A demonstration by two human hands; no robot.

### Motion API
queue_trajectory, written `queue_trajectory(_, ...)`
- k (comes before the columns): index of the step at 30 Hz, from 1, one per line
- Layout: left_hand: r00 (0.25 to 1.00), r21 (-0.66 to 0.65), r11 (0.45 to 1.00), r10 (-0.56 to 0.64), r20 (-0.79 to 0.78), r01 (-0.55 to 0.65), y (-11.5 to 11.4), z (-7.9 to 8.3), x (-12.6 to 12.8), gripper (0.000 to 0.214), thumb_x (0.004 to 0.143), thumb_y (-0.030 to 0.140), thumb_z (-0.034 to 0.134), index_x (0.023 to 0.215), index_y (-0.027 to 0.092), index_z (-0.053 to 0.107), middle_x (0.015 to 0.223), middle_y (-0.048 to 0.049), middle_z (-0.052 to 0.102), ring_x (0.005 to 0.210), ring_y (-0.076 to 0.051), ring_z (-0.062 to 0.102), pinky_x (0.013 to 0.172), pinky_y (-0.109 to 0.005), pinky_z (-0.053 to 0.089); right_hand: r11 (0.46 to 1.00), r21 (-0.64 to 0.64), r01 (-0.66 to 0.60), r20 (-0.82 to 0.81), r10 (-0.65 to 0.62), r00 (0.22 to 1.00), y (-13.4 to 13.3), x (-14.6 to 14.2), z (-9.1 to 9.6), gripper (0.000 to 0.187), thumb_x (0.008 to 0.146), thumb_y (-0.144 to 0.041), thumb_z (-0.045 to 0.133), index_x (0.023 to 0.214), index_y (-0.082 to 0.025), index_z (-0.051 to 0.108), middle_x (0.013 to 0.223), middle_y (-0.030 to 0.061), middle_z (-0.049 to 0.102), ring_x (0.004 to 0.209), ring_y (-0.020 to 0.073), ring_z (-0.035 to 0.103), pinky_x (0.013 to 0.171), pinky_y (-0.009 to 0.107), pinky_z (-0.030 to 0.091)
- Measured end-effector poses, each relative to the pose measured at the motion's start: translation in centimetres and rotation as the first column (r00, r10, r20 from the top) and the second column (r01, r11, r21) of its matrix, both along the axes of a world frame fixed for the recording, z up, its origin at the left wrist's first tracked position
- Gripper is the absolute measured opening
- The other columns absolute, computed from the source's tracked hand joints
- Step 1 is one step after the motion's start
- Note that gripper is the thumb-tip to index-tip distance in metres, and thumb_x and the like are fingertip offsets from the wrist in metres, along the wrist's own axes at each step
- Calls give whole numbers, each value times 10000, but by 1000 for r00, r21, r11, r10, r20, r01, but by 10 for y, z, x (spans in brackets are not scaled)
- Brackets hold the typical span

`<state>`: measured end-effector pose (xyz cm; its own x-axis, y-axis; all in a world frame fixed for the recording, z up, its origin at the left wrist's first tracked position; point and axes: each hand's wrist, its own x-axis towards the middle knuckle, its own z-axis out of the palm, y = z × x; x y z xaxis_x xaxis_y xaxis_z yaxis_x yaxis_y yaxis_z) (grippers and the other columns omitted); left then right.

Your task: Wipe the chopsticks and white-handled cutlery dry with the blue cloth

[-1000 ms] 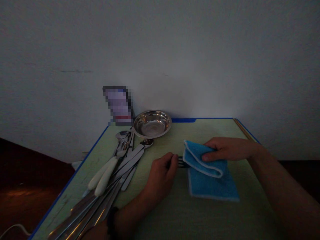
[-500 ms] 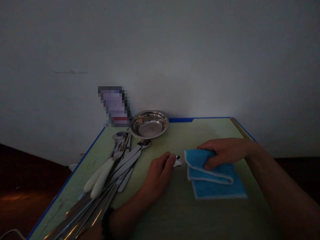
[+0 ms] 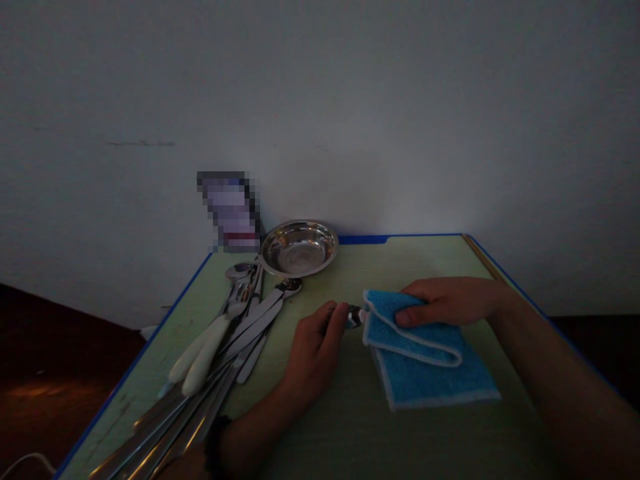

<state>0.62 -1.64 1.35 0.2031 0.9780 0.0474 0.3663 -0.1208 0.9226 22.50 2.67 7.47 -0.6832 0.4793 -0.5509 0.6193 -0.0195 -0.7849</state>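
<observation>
My left hand point(image 3: 317, 340) is closed around a piece of shiny metal cutlery point(image 3: 355, 316). Only a short part of it sticks out past my fingertips, so its kind is hidden. In my right hand point(image 3: 443, 303) a folded blue cloth point(image 3: 435, 380) with a white border is pinched between thumb and fingers. The cloth's left edge meets the exposed metal, and its lower flap hangs down over the table. Left of my left hand lies a pile of cutlery: a spoon point(image 3: 240, 270), knives point(image 3: 255, 320) and pieces with white handles point(image 3: 205, 357).
A round steel bowl point(image 3: 300, 250) stands at the back of the pale green table point(image 3: 410, 267), against the wall. Beside it a pixelated phone-like object point(image 3: 231, 210) leans on the wall. Long metal utensils point(image 3: 170, 427) lie along the table's left front. Blue trim runs round the edge.
My right hand has shifted the cloth slightly left, so it now touches the metal in my left hand. The left hand has barely moved.
</observation>
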Motion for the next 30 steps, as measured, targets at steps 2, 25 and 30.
queue_trajectory(2,1000,-15,1000,22,12,-22,-1,-2,0,334,875,402,365,669,177,503,591,39,425,562,-112,436,520,-211,330,1000,-19,14,-24,-15,1000,0,10,4,357,801,-472,478,821,-127,570,664,3,575,527,75,515,481,185,427)
queue_trajectory(25,997,-48,998,-44,62,47,-3,-4,0,340,880,401,366,649,174,471,569,47,402,514,-98,412,484,-211,317,999,33,-39,-26,40,999,-2,7,12,313,776,-434,536,852,-132,559,733,1,571,623,83,531,556,183,448)
queue_trajectory(30,982,-36,999,-21,186,28,-3,-9,-1,299,899,399,335,794,178,507,541,60,403,467,-85,412,447,-202,332,987,64,150,-33,-148,988,-2,31,20,291,798,-420,509,872,-144,564,750,10,593,607,98,560,540,219,465)
